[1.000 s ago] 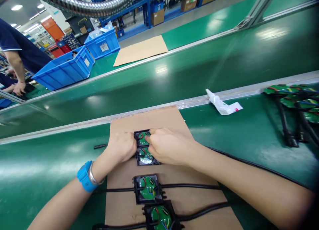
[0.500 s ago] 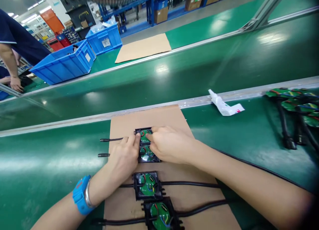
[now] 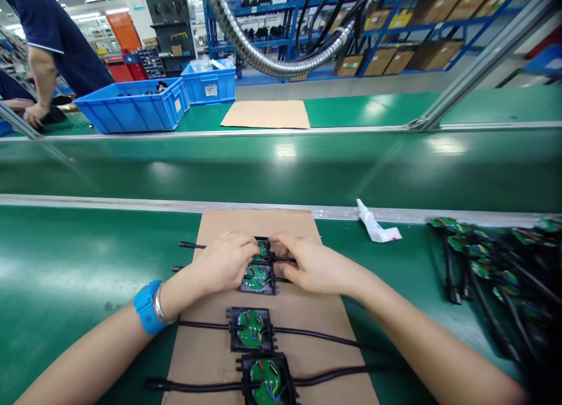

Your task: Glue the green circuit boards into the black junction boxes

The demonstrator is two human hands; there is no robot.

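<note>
Several black plastic housings with green circuit boards lie in a column on a cardboard sheet (image 3: 302,329). My left hand (image 3: 223,261) has its fingers curled down onto the left side of the farthest housing (image 3: 264,250); its fingertips are partly hidden. At the right edge of that housing, my right hand (image 3: 314,263) grips with thumb and bent fingers, around where a black cable (image 3: 285,258) comes out. Touching it on the near side is a second housing (image 3: 257,278). Closer to me lie a third housing (image 3: 251,329) and a fourth housing (image 3: 267,381), cables running out both sides.
A crumpled white tube (image 3: 376,225) lies by the metal rail. To the right is a pile of cabled circuit boards (image 3: 483,258). Across the green belt stand blue bins (image 3: 132,106), another cardboard piece (image 3: 266,114) and a co-worker (image 3: 61,48). A metal conduit (image 3: 263,59) hangs overhead.
My view has tilted up and levelled. My right hand has drawn back from the farthest board's face to the housing's right edge. My left fingers now reach farther over its left side.
</note>
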